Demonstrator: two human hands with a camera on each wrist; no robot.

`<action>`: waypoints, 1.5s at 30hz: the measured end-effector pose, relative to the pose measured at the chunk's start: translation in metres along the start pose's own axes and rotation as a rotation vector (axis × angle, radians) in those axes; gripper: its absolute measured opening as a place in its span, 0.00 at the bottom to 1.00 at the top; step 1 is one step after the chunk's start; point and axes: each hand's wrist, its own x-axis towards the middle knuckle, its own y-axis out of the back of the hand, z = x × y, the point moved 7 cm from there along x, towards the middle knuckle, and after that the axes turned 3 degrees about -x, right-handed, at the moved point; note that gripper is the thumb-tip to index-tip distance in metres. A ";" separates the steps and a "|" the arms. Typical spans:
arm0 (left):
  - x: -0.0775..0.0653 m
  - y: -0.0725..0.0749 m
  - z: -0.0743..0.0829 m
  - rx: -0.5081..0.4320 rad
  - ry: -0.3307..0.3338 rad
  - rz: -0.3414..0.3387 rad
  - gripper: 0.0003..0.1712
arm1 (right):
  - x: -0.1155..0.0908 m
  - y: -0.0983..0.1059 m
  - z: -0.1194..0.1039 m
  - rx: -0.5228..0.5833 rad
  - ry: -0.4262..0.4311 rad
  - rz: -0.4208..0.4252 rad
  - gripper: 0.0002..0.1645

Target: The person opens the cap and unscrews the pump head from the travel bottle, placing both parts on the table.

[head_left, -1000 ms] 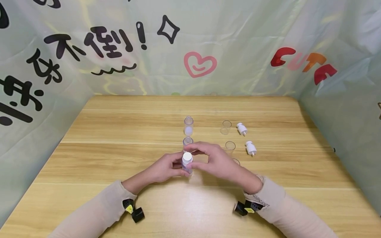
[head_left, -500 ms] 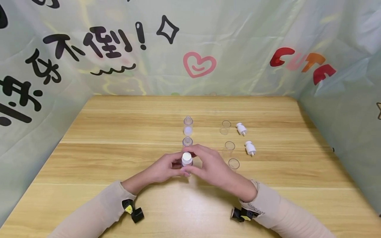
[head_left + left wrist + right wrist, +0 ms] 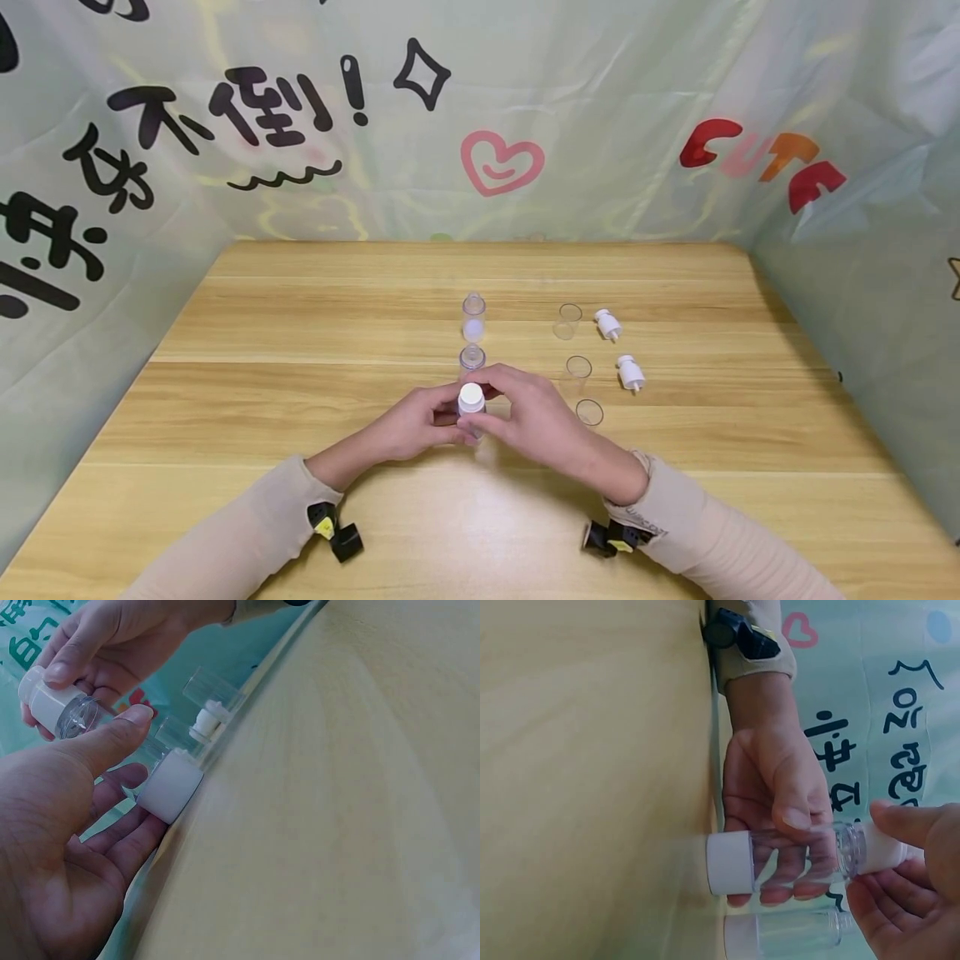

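In the head view a clear bottle with a white pump top (image 3: 471, 398) stands upright between both hands. The left hand (image 3: 416, 425) holds the bottle's body low down, thumb on the near side. At the top, the right hand (image 3: 536, 421) pinches the white pump between thumb and fingers. The right wrist view shows the transparent bottle (image 3: 780, 859) with its white base on the table and the left fingers behind it. There the white pump (image 3: 877, 847) sits at the bottle's neck. Part of the bottle is covered by the left thumb in the left wrist view.
Behind the hands stand two more clear bottles, one far (image 3: 473, 318) and one nearer (image 3: 472, 358). Several clear caps, one with its rim showing (image 3: 589, 412), stand on the right. Two white pumps (image 3: 608, 325) lie beside them on the wooden table (image 3: 300, 300).
The right hand has shifted slightly left and down, its fingers changing position around the pump. More of the nearest clear cap shows. The left hand stays in place.
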 end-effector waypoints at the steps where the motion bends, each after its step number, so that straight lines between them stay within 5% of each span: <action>1: 0.000 0.000 0.000 0.002 0.005 0.000 0.36 | 0.000 0.000 0.001 0.013 -0.009 -0.011 0.24; 19: -0.002 0.001 -0.002 0.032 0.064 0.020 0.37 | 0.005 -0.002 0.018 0.331 -0.050 -0.197 0.20; 45: -0.002 0.001 -0.001 0.050 0.067 0.014 0.36 | 0.005 0.000 0.021 0.389 -0.056 -0.235 0.21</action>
